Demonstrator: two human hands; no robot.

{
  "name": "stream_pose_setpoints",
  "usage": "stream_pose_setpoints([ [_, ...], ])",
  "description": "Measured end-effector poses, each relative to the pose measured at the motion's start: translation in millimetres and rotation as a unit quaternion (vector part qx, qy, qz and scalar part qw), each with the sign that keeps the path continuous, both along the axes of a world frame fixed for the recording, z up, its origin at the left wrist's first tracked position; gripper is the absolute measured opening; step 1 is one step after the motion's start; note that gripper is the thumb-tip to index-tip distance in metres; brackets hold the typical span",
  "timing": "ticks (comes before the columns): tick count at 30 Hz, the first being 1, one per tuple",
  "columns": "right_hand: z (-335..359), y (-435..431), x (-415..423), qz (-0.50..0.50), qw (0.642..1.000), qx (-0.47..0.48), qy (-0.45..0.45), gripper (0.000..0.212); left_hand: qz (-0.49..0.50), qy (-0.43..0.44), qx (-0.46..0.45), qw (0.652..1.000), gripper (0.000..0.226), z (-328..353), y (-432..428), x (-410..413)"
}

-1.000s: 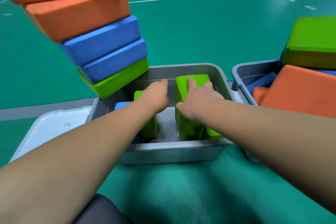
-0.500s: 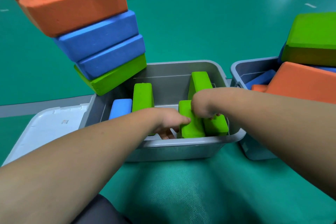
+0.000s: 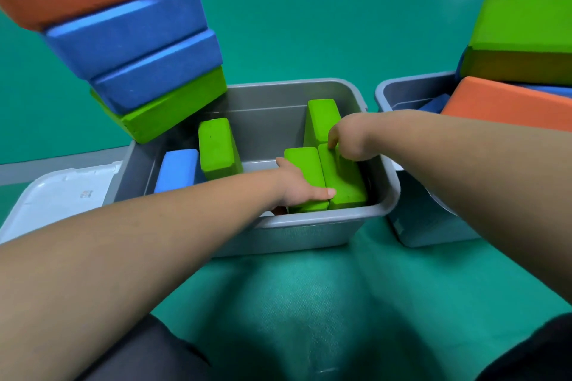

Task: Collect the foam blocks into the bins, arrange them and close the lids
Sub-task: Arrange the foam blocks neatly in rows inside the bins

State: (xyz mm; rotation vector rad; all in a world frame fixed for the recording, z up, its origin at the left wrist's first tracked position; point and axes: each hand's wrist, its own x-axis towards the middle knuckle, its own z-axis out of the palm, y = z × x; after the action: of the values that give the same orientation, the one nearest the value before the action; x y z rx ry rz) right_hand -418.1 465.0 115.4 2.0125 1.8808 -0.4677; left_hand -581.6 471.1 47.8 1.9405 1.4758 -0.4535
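Note:
A grey bin (image 3: 309, 232) stands in front of me with several foam blocks inside. Two green blocks (image 3: 343, 182) lie side by side at its near right corner, and a third green block (image 3: 322, 116) stands behind them. My left hand (image 3: 298, 185) grips the left one of the pair (image 3: 301, 161), thumb across its top. My right hand (image 3: 349, 141) has curled fingers on the right block of the pair. On the bin's left stand a green block (image 3: 215, 145) and a blue block (image 3: 176, 168).
A leaning stack of orange, blue and green blocks (image 3: 136, 49) rests on the bin's left rear corner. A white lid (image 3: 58, 195) lies left of the bin. A second grey bin (image 3: 414, 93) at right holds orange (image 3: 507, 105), green (image 3: 526, 25) and blue blocks.
Both hands came from the standing blocks down to the bin's near right corner. Two green blocks now lie side by side there. The camera has come closer to the bin.

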Motion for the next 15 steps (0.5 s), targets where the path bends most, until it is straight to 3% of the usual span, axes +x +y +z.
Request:
stream_pose_setpoints([
  [3,-1.1,-2.3,-3.1,0.028,0.997,-0.006,-0.065,0.040,0.001,-0.011,0.004,1.000,0.143,4.4,0.5,-4.1],
  [12,-5.0,2.7,-6.0,0.054,0.994,-0.016,-0.098,0.037,0.056,-0.064,0.022,0.996,0.126,-0.3,0.4,-8.7],
  [15,-5.8,7.5,-9.0,0.052,0.993,-0.024,-0.106,0.037,0.002,-0.017,0.032,0.999,0.123,2.8,0.4,-9.7],
])
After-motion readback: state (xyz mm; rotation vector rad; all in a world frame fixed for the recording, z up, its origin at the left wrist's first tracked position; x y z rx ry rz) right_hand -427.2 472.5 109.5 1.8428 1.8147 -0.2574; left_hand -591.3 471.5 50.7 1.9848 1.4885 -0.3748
